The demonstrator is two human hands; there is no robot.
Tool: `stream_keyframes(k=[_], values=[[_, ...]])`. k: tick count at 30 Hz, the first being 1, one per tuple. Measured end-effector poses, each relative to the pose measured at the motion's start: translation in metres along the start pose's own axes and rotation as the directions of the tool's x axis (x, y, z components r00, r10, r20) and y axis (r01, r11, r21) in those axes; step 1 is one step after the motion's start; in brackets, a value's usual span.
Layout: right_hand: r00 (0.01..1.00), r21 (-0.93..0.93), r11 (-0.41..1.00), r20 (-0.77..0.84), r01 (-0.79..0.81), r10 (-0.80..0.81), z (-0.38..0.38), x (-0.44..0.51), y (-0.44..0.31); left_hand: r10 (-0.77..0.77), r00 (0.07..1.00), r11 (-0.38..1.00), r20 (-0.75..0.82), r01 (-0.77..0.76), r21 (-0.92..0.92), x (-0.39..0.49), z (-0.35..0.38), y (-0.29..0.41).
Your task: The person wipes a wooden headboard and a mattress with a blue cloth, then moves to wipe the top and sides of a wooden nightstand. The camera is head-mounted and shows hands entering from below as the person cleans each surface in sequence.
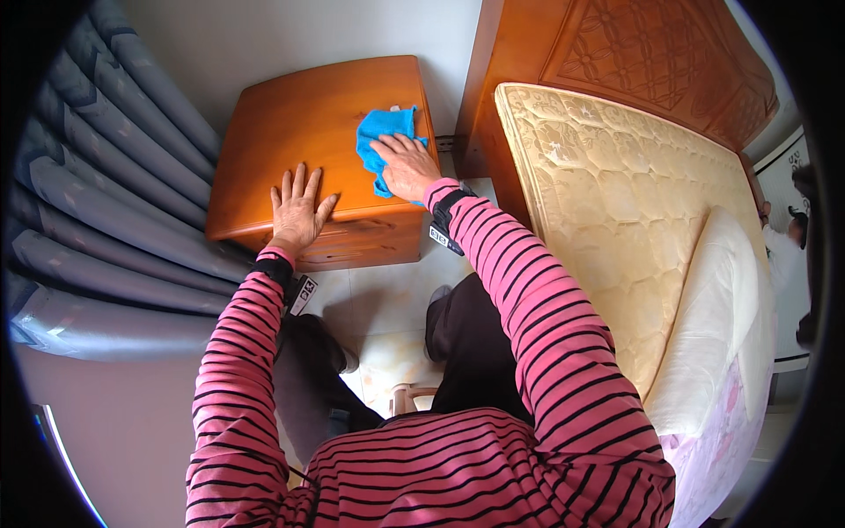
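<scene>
A wooden nightstand point(317, 125) with an orange-brown top stands before me. On its top near the front edge, left of the middle, my left hand point(297, 208) rests flat with its fingers spread, holding nothing. A blue cloth point(389, 125) lies rumpled on the right part of the top. My right hand point(406, 165) presses on the cloth from above, its fingers lying over it; I cannot tell whether they grip it. A small pale thing point(395, 107) shows at the far edge of the cloth.
Grey-blue curtains point(125, 198) hang at the left, close to the nightstand. To the right stands a bed with a cream quilted mattress point(607, 198), a carved wooden headboard point(634, 53) and rolled white bedding point(706, 317). Part of a stool or chair point(412, 394) shows between my legs.
</scene>
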State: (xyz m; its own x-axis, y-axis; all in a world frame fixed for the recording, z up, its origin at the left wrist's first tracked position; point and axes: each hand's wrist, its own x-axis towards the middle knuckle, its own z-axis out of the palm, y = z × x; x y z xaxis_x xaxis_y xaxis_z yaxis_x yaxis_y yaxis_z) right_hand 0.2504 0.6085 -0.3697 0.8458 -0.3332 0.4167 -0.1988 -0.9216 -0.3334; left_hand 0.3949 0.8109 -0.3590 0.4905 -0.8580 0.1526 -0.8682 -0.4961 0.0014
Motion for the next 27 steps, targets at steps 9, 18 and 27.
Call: stream_keyframes(k=[9,18,27], values=[[0.997,-0.024,1.0,0.073,0.013,-0.011,-0.019,-0.041,-0.025,-0.003,1.0,1.0,0.007,0.003,0.002,0.001,-0.002,0.002],[0.996,-0.072,0.997,0.088,-0.027,0.033,-0.024,-0.034,-0.012,-0.009,1.0,0.999,-0.026,0.008,-0.034,-0.001,0.001,0.003],[0.987,-0.131,0.988,0.125,-0.083,0.099,0.023,0.024,-0.052,-0.024,0.999,0.929,0.04,0.037,-0.369,0.003,-0.006,-0.005]])
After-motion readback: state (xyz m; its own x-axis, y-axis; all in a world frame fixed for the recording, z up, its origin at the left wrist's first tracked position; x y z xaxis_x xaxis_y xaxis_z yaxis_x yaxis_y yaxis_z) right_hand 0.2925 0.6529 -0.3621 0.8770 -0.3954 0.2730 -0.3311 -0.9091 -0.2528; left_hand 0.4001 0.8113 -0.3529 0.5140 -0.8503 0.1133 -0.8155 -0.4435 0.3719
